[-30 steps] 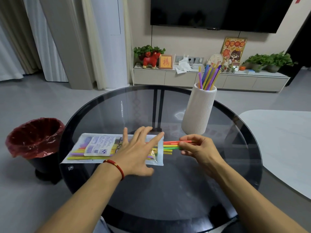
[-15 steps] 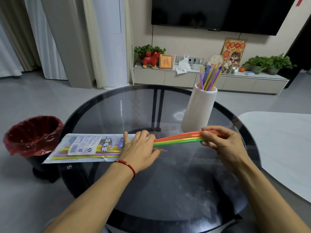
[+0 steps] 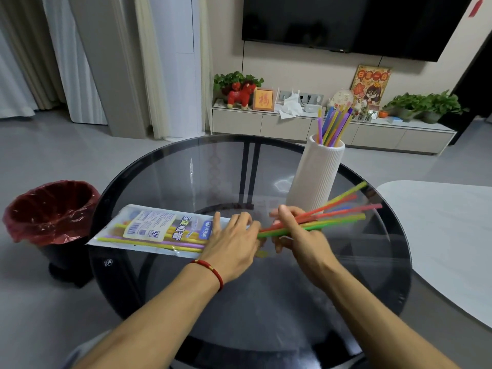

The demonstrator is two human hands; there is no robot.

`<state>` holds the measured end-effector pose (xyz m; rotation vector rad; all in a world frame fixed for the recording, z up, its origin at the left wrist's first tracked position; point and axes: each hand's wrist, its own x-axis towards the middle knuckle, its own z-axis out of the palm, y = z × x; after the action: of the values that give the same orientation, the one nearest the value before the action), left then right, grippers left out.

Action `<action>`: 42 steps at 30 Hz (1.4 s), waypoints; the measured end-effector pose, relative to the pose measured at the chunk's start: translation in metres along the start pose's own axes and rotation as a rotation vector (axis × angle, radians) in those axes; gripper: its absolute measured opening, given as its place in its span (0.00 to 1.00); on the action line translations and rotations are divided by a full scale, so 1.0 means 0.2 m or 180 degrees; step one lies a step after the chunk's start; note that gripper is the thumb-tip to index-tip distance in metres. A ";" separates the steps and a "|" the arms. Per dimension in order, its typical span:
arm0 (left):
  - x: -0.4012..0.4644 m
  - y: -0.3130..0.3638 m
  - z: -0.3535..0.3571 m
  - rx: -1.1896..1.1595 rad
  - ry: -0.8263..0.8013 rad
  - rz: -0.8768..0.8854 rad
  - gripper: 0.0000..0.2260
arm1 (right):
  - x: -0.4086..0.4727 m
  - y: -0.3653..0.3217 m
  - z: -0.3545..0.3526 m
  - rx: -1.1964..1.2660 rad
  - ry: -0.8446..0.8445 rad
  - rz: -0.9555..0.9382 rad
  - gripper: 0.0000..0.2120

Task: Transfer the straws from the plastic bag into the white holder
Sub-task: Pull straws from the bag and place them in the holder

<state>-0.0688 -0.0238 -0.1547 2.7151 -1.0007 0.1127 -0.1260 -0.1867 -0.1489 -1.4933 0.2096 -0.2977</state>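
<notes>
Head view: the left hand (image 3: 234, 241) lies flat, fingers spread, pressing the open end of the plastic bag (image 3: 157, 230) onto the glass worktop (image 3: 266, 302); several yellow and purple straws are visible inside it. The right hand (image 3: 298, 235) is clenched around a fanned bunch of straws (image 3: 335, 211), red, green and yellow, clear of the bag mouth and pointing toward the white holder (image 3: 315, 177), which stands just beyond and already carries upright straws. Step in hand, by judgement: carrying the extracted bunch. The next move calls for gathering the splayed tips, tilting them vertical and lowering them into the holder's mouth.
</notes>
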 end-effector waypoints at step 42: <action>0.00 0.02 0.05 -0.0878 0.0399 0.0272 0.12 | 0.32 -0.69 -0.35 0.0121 0.1992 -0.1220 0.15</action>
<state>-0.0711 -0.0304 -0.1640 2.3872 -1.0138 0.1463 -0.0960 -0.2806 -0.0134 -1.3593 0.4110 -1.0735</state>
